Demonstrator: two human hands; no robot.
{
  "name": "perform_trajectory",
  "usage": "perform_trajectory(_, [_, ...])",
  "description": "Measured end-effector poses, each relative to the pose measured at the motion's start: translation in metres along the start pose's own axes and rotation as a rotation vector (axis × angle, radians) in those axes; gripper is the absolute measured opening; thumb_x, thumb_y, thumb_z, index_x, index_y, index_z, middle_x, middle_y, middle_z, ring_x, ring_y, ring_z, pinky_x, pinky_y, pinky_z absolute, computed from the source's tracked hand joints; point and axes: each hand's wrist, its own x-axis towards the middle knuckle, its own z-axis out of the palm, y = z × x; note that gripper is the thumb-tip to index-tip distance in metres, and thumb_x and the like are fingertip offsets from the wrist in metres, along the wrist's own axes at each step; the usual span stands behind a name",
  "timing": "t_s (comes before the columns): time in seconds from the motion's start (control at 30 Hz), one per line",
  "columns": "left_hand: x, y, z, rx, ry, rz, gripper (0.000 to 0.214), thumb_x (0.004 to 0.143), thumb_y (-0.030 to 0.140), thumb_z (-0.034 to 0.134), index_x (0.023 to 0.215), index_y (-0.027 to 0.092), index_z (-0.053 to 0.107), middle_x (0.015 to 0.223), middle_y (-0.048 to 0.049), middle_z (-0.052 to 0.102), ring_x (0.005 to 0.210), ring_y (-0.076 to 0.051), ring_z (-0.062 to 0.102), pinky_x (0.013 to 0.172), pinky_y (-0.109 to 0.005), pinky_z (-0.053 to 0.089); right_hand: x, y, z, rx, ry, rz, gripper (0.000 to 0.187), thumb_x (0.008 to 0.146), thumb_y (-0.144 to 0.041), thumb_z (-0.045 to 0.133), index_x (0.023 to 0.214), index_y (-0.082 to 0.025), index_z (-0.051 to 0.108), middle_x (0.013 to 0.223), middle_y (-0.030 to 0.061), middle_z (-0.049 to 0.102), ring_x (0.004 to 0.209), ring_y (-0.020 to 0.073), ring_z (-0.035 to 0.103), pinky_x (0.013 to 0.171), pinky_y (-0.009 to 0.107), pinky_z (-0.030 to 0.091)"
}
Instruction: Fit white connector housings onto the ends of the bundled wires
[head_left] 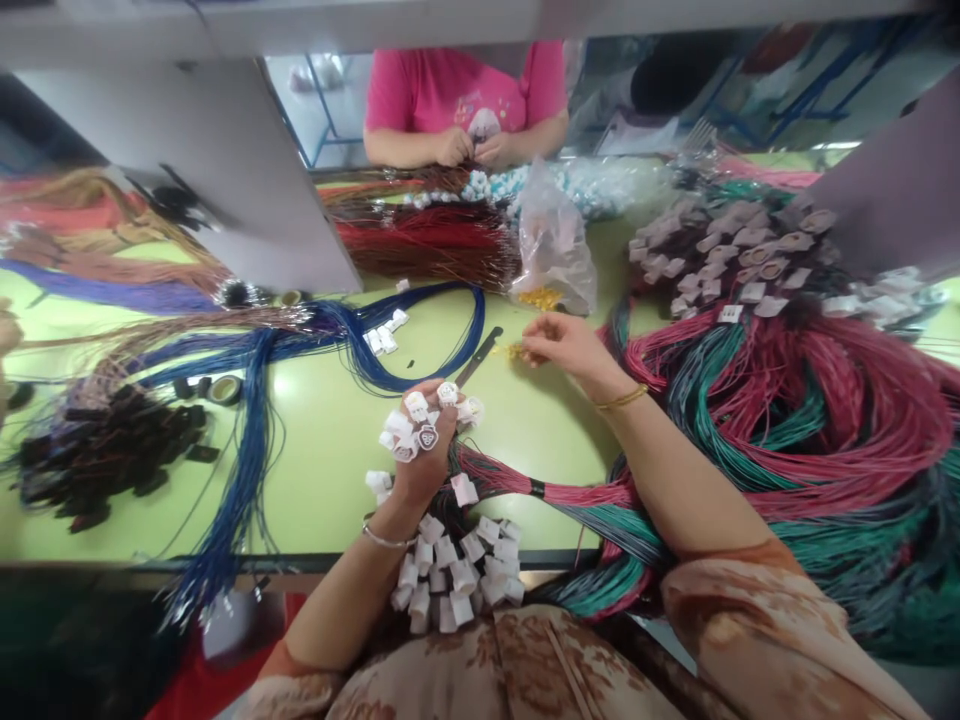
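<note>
My left hand [427, 460] is closed around a cluster of white plastic connectors [426, 436], their open faces turned up. Pink, green and grey wires run from this bunch to the right, bound with black tape [537, 488]. More white connectors [450, 570] hang at the table's front edge below my wrist. Over the table, my right hand [562, 345] has thumb and fingers pinched together beside small yellow pieces [508, 351]; whatever is between the fingertips is too small to make out. A slim dark tool [484, 352] lies between my hands.
A clear plastic bag [555, 240] with yellow pieces stands behind my right hand. Blue wires [262, 430] and black connectors [112, 450] lie left. A large pink and green wire bundle [825, 400] fills the right. Across the table, a person in a pink shirt [465, 100] works.
</note>
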Motion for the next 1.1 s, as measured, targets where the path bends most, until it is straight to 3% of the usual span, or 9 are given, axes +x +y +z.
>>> perform_trajectory(0.1, [0.0,0.004,0.0,0.036,-0.039,-0.009,0.032,0.083,0.038,0.076,0.108,0.021,0.066,0.1,-0.0082,0.073,0.086,-0.022,0.07,0.077,-0.034,0.058,-0.011,-0.014,0.017,0.337,-0.086,0.031,0.038,0.064,-0.039,0.089,0.086,-0.017,0.067,0.07,0.0008,0.07,0.058,0.0109,0.065,0.056,0.023,0.054])
perform_trajectory(0.2, [0.001,0.002,-0.002,0.059,-0.083,-0.037,0.03,0.086,0.037,0.073,0.111,0.022,0.067,0.101,-0.0083,0.073,0.085,-0.022,0.07,0.078,-0.034,0.058,-0.023,-0.025,0.034,0.481,-0.202,0.082,0.044,0.063,-0.048,0.09,0.083,-0.016,0.067,0.071,0.0005,0.071,0.055,0.0089,0.064,0.05,0.019,0.052])
perform_trajectory(0.4, [0.002,-0.004,-0.007,0.206,-0.115,0.107,0.022,0.085,0.033,0.073,0.106,0.027,0.073,0.109,-0.0091,0.072,0.095,-0.024,0.07,0.086,-0.036,0.058,-0.041,-0.033,0.059,0.583,-0.282,0.056,0.046,0.067,-0.048,0.09,0.087,-0.017,0.062,0.071,-0.0009,0.071,0.056,0.0089,0.066,0.052,0.019,0.054])
perform_trajectory(0.6, [0.002,0.001,-0.006,0.241,-0.134,0.126,0.018,0.088,0.035,0.068,0.103,0.026,0.074,0.101,-0.008,0.074,0.089,-0.024,0.07,0.083,-0.037,0.058,-0.05,-0.04,0.06,0.558,-0.377,0.051,0.041,0.072,-0.046,0.087,0.089,-0.016,0.065,0.078,0.0022,0.073,0.061,0.0104,0.068,0.058,0.022,0.057])
perform_trajectory(0.73, [0.001,0.002,-0.007,0.329,-0.117,0.148,0.02,0.089,0.033,0.067,0.105,0.025,0.072,0.102,-0.0074,0.073,0.093,-0.024,0.069,0.088,-0.04,0.057,-0.058,-0.047,0.057,0.363,-0.346,-0.138,0.03,0.086,-0.043,0.076,0.094,-0.017,0.063,0.081,0.0035,0.073,0.06,0.0108,0.066,0.057,0.024,0.055])
perform_trajectory(0.87, [0.002,0.003,-0.008,0.383,-0.146,0.193,0.02,0.091,0.032,0.062,0.106,0.024,0.071,0.102,-0.0071,0.073,0.097,-0.024,0.068,0.093,-0.042,0.055,-0.069,-0.055,0.059,-0.056,-0.192,-0.511,0.009,0.097,-0.024,0.057,0.095,-0.019,0.065,0.084,0.0043,0.072,0.072,0.0134,0.065,0.067,0.029,0.054])
perform_trajectory(1.0, [0.004,0.003,-0.009,0.41,-0.15,0.218,0.022,0.089,0.035,0.063,0.106,0.024,0.072,0.102,-0.008,0.072,0.098,-0.026,0.067,0.095,-0.045,0.053,-0.075,-0.06,0.065,-0.248,-0.099,-0.882,0.021,0.096,-0.01,0.051,0.098,-0.021,0.068,0.086,0.004,0.069,0.082,0.016,0.062,0.073,0.031,0.053])
perform_trajectory(1.1, [0.004,0.003,-0.009,0.408,-0.144,0.226,0.021,0.087,0.033,0.065,0.105,0.025,0.073,0.103,-0.0078,0.071,0.098,-0.026,0.066,0.097,-0.045,0.051,-0.079,-0.061,0.068,-0.265,-0.086,-0.923,0.026,0.095,-0.004,0.049,0.102,-0.021,0.068,0.086,0.0035,0.069,0.077,0.014,0.061,0.068,0.027,0.051])
